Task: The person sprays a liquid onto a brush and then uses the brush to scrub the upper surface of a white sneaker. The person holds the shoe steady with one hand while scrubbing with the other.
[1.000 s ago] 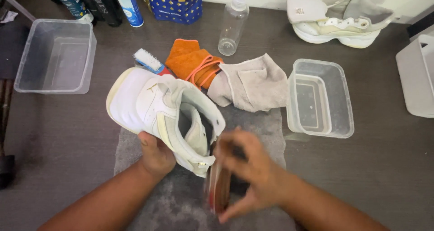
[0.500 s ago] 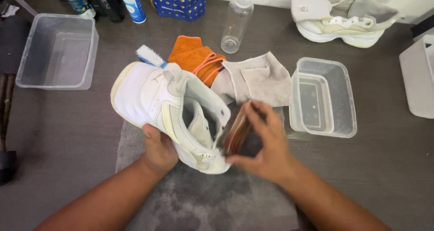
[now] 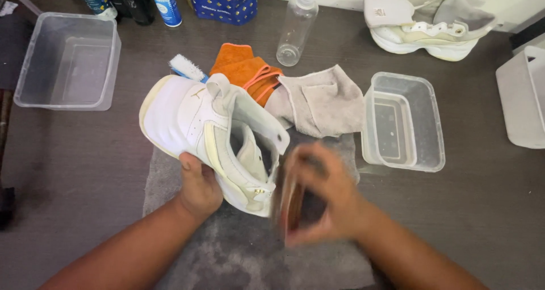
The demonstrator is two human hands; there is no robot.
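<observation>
My left hand grips a white high-top sneaker from below, holding it tilted above a grey mat with its opening turned toward me. My right hand is shut on a brown wooden brush, blurred with motion, pressed against the heel side of the sneaker.
Behind the sneaker lie a blue-handled white brush, an orange cloth and a grey cloth. A clear tub stands right, another far left. A clear spray bottle, dark bottles, a blue box and a second sneaker stand at the back.
My right hand has swept the brush up along the sneaker's heel and back down toward me. The left hand keeps the sneaker nearly still.
</observation>
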